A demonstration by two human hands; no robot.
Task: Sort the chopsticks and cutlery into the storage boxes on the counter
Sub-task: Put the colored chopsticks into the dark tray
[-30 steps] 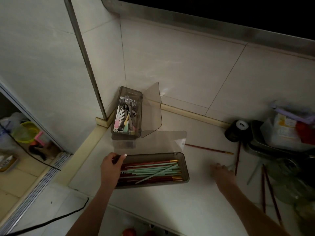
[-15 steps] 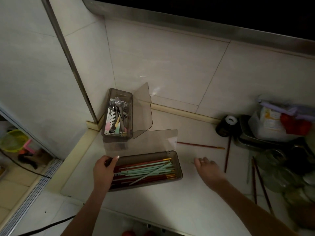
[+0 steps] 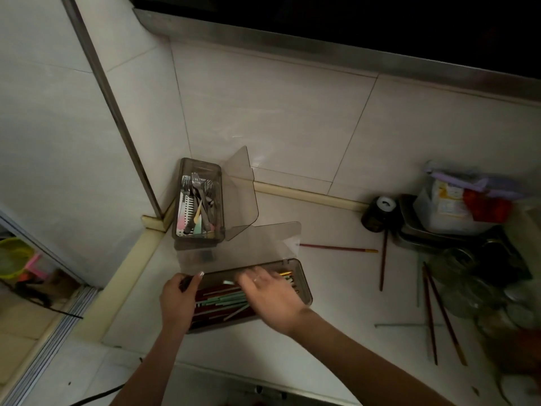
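A long smoky chopstick box (image 3: 304, 288) lies open on the white counter, holding red and mint-green chopsticks (image 3: 222, 300). My left hand (image 3: 177, 300) grips the box's left end. My right hand (image 3: 269, 297) is spread over the middle of the box with fingers apart, and I cannot tell whether it holds a chopstick. Behind it stands a smaller open cutlery box (image 3: 200, 200) with forks and spoons. Loose red chopsticks lie on the counter: one (image 3: 336, 247) behind the long box, one (image 3: 383, 259) upright beside it, a pair (image 3: 436, 315) at the right.
A dark jar (image 3: 377, 213), a metal tray (image 3: 409, 230) with packets and glass dishes (image 3: 465, 285) crowd the right side. A thin grey straw-like stick (image 3: 407, 325) lies near the pair. The tiled wall corner is at the back left, the counter edge in front.
My right hand has swung left from the bare counter to above the chopstick box. My left hand has kept its hold on the box's end. The view shifted slightly.
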